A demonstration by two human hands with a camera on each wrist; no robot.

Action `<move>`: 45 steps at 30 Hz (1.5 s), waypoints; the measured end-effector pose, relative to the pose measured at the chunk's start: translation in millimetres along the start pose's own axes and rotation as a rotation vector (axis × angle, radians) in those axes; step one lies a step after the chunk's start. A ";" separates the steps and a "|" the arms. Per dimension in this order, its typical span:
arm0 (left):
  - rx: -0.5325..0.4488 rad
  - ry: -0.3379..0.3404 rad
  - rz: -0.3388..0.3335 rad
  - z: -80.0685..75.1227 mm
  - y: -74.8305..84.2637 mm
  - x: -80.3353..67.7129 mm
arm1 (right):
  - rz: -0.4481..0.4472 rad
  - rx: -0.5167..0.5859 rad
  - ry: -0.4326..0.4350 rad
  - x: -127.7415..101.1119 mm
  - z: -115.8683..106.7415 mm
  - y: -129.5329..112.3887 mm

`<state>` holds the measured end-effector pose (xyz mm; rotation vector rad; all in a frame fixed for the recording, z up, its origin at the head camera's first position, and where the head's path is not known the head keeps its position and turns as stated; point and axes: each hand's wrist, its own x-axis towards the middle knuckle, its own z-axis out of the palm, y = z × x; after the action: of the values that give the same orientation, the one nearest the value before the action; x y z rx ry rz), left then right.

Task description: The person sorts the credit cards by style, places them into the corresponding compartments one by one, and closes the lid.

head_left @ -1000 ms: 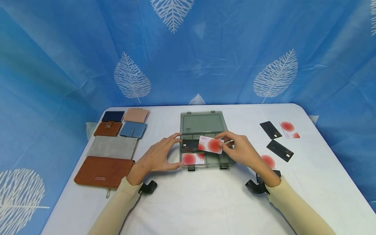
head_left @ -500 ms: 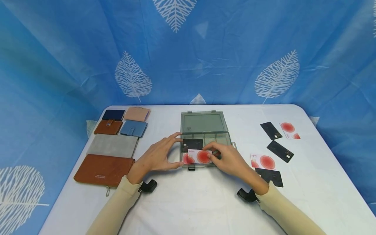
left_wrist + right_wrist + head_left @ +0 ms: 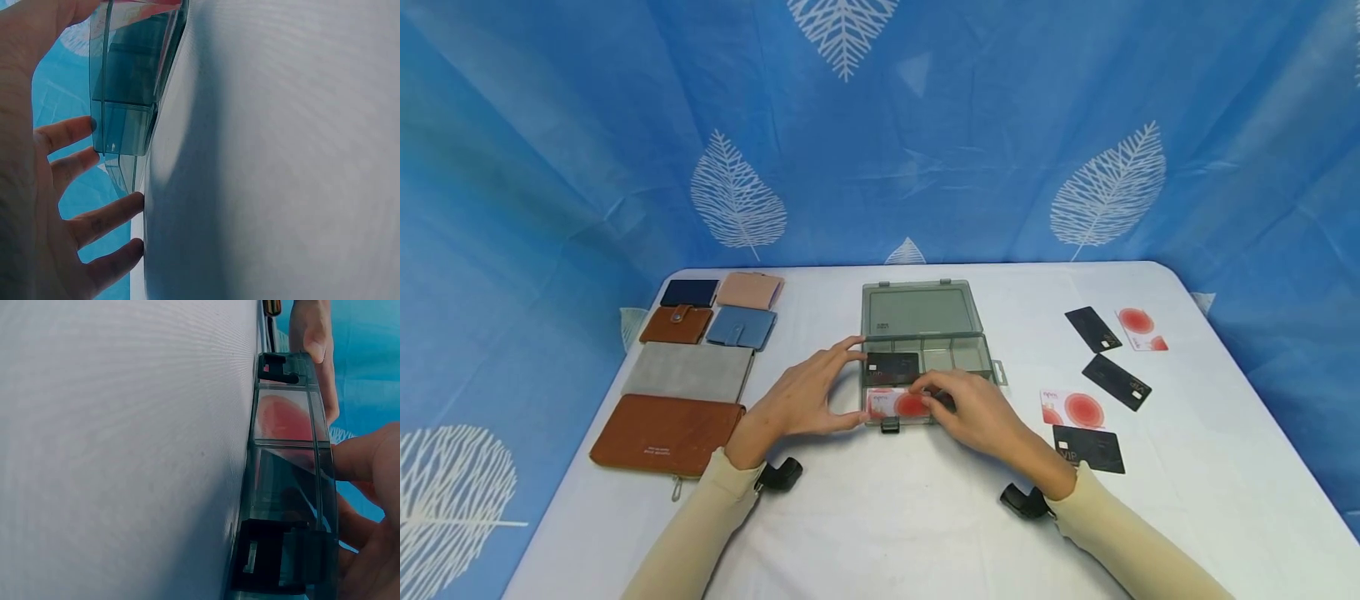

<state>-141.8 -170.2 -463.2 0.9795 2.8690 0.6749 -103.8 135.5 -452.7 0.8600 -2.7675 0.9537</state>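
A clear grey-green plastic compartment box [image 3: 966, 357] sits mid-table, its lid [image 3: 921, 311] laid back. My left hand [image 3: 805, 392] holds the box's left end, thumb at the front corner and index finger toward the back; the other fingers spread beside it in the left wrist view. With thumb and fingers, my right hand [image 3: 973, 412] pinches the right end of a red-and-white card [image 3: 891, 403] in the front-left compartment. Red shows through the box's front wall [image 3: 265, 487] in the right wrist view. A black card [image 3: 892, 367] lies in the compartment behind.
Right of the box lie black cards [image 3: 1088, 450] and red-and-white cards [image 3: 1142, 329]. At the left are a brown zip wallet [image 3: 666, 433], a grey wallet [image 3: 688, 372] and several smaller card holders [image 3: 741, 327]. A blue leaf-patterned curtain [image 3: 985, 125] hangs behind the table.
My right hand has moved left and toward me, lowering the red-and-white card from over the middle of the box into the front-left compartment. My left hand has stayed at the box's left end.
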 end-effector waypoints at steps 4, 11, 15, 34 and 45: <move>0.001 -0.001 -0.005 -0.3 0.9 0.4 | -0.013 -0.055 -0.025 -1.3 0.3 0.3; -0.002 0.003 -0.005 0.3 1.2 1.1 | -0.053 -0.123 -0.077 -2.7 -0.5 -1.6; -0.006 0.006 -0.003 -0.1 1.5 0.9 | -0.071 -0.119 -0.088 -2.2 -2.2 -2.4; -0.004 0.011 -0.004 1.3 0.8 1.0 | -0.115 -0.174 -0.259 -6.2 -11.0 2.1; 0.005 0.000 -0.019 3.2 0.4 0.6 | -0.075 -0.114 -0.231 -7.7 -26.3 10.4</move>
<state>-141.5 -168.3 -465.9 0.9514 2.8779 0.6661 -105.4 161.5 -439.2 1.1105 -2.9197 0.7178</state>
